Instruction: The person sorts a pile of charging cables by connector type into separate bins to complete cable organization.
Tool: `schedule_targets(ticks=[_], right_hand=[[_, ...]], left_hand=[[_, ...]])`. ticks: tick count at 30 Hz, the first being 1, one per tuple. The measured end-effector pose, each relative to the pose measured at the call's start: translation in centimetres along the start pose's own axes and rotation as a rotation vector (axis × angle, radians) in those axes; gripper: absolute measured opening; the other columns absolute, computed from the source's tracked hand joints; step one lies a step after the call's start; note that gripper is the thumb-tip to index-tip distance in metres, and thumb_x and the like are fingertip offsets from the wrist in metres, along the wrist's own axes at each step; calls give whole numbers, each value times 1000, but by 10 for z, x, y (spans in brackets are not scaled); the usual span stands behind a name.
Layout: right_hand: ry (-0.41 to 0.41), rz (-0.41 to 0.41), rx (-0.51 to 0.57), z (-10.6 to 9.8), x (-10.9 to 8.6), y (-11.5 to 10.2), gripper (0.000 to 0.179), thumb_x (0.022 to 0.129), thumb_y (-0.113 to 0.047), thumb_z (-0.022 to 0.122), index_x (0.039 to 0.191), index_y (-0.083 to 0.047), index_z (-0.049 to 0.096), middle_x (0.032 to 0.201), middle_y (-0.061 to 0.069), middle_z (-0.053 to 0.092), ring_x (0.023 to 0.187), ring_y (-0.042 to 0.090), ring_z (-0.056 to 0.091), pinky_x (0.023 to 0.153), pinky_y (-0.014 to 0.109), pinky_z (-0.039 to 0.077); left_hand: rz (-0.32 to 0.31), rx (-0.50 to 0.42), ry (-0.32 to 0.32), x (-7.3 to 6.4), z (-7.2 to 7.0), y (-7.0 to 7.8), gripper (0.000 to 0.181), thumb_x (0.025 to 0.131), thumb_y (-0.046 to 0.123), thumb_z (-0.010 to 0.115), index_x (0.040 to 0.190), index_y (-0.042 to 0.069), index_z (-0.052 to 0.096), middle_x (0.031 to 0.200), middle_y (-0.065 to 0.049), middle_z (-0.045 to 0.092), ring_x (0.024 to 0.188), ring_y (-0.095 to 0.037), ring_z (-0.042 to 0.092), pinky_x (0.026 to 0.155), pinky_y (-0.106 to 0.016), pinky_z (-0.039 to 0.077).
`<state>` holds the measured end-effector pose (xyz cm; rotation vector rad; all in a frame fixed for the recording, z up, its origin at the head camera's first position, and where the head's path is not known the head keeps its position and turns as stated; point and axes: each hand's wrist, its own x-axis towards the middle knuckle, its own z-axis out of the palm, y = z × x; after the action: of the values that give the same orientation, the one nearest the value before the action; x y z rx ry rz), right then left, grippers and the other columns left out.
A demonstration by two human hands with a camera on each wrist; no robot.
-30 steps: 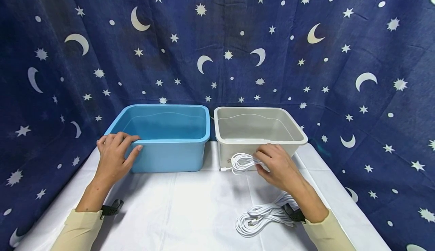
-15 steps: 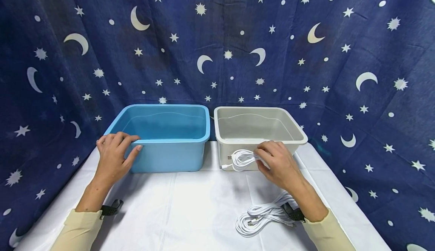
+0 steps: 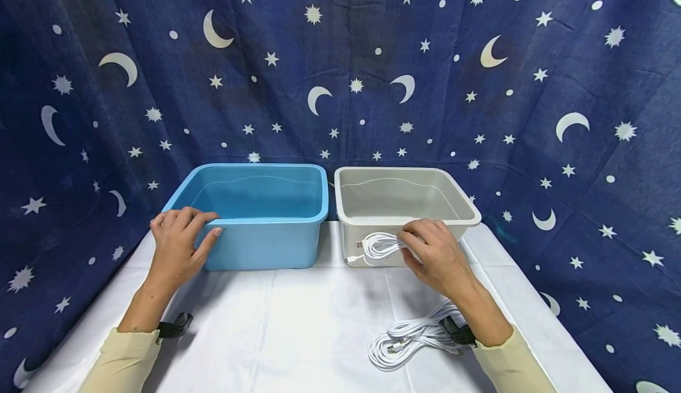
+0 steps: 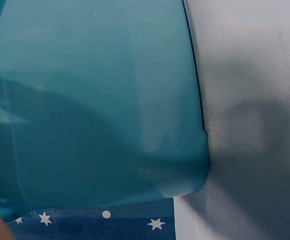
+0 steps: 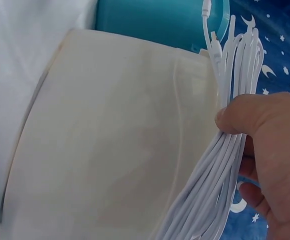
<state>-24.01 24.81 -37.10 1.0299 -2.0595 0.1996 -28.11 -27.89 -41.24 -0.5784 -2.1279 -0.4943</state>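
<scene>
The person's left hand (image 3: 178,248) grips the near rim of the blue bin (image 3: 266,245), its fingers bent over the top edge and its thumb against the outer wall. The right hand (image 3: 438,260) pinches a looped white cable (image 3: 379,246) between thumb and fingers, holding it up off the table in front of the grey bin (image 3: 367,223). The loops stick out to the left of the right fingertips, and the cable's two plug ends hang loose at that side; whether the cable touches the bin wall is hard to tell. The grey bin stands just beyond the right hand, near the blue one. Below the right hand, partly hidden by its wrist, a pile of white cables (image 3: 415,338) lies on the white tablecloth (image 3: 298,328). Each wrist below the hands wears a black band (image 3: 175,326), with a beige sleeve (image 3: 122,360) behind it. Beyond both hands hangs a dark blue curtain (image 3: 340,56) with moons and stars.
</scene>
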Motion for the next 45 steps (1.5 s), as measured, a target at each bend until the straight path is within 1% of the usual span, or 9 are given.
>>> schedule_targets(ticks=[9, 12, 16, 19, 23, 28, 33, 40, 45], right_hand=[[72, -3, 0, -3, 3, 1, 27, 80, 2, 76, 107, -3, 75, 104, 11, 69, 94, 31, 66, 78, 48, 49], [100, 6, -17, -4, 6, 1, 27, 80, 4, 76, 106, -3, 75, 103, 12, 69, 94, 33, 66, 78, 49, 49], [115, 39, -44, -5, 10, 3, 28, 80, 5, 77, 107, -4, 76, 103, 13, 68, 96, 34, 66, 81, 50, 50], [125, 62, -51, -4, 13, 5, 29, 81, 6, 78, 108, -4, 76, 103, 13, 68, 96, 35, 65, 82, 50, 50], [165, 80, -56, -2, 13, 8, 28, 82, 5, 78, 109, -3, 76, 104, 14, 69, 96, 36, 65, 78, 50, 49], [225, 101, -83, 2, 11, 14, 24, 87, 3, 75, 110, -1, 77, 105, 16, 70, 97, 39, 66, 79, 53, 49], [248, 114, -116, 8, 10, 18, 22, 91, -1, 71, 112, -1, 76, 107, 16, 70, 101, 40, 66, 81, 53, 49], [298, 156, -124, 12, 10, 23, 22, 92, 0, 74, 113, -1, 78, 108, 15, 72, 105, 40, 65, 84, 53, 47], [306, 170, -106, 16, 9, 27, 23, 91, 1, 75, 113, -1, 78, 107, 15, 73, 105, 40, 64, 85, 53, 46]], left_hand=[[-1, -5, 2, 0, 1, 1, 44, 108, 46, 58, 122, 6, 72, 105, -17, 61, 102, -44, 48, 108, -74, 17], [-3, -3, 5, 0, 1, 1, 41, 107, 43, 61, 121, 6, 72, 105, -17, 61, 103, -44, 48, 108, -74, 17], [-7, 1, 8, -1, 1, 1, 38, 105, 40, 63, 121, 6, 72, 105, -17, 61, 103, -45, 48, 108, -74, 17], [-6, 2, 7, -2, 1, 1, 38, 105, 39, 63, 121, 6, 72, 105, -17, 61, 103, -45, 48, 108, -75, 17], [-5, 1, 8, -2, 1, 1, 39, 106, 41, 62, 121, 6, 72, 106, -18, 61, 103, -45, 48, 108, -74, 17], [-6, 0, 10, -1, 1, 0, 41, 107, 43, 60, 121, 6, 72, 106, -17, 61, 103, -45, 48, 108, -74, 17], [-7, 2, 8, -2, 2, 0, 40, 106, 42, 61, 121, 6, 72, 106, -17, 61, 104, -45, 48, 108, -74, 17], [-8, 5, 6, -2, 2, 1, 36, 104, 36, 64, 121, 6, 72, 106, -17, 61, 104, -45, 48, 108, -74, 17], [-10, 5, 8, -2, 1, 1, 36, 104, 36, 64, 121, 6, 72, 106, -17, 61, 104, -45, 48, 108, -73, 17]])
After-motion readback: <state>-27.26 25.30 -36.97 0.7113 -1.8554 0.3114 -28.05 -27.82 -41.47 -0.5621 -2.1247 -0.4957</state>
